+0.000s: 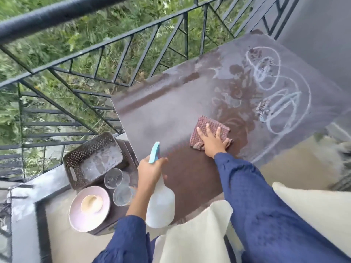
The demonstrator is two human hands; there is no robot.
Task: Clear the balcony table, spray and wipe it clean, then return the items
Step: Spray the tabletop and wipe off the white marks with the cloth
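The brown balcony table [171, 118] fills the middle of the view, dusty grey with white chalk-like swirls [281, 95] toward its far right and a darker wet patch near me. My right hand [212, 141] lies flat with fingers spread on a red checked cloth [207, 128] pressed on the tabletop. My left hand [150, 171] grips the neck of a white spray bottle [161, 207] with a light blue trigger [154, 151], held above the table's near left edge.
On a low tray at the left, beside the table, sit a brown perforated basket [91, 158], two clear glasses [114, 178], and a pink plate [76, 215] holding a cream bowl [92, 204]. A black metal railing [114, 46] borders the far side. Cream cushions [313, 205] lie near me.
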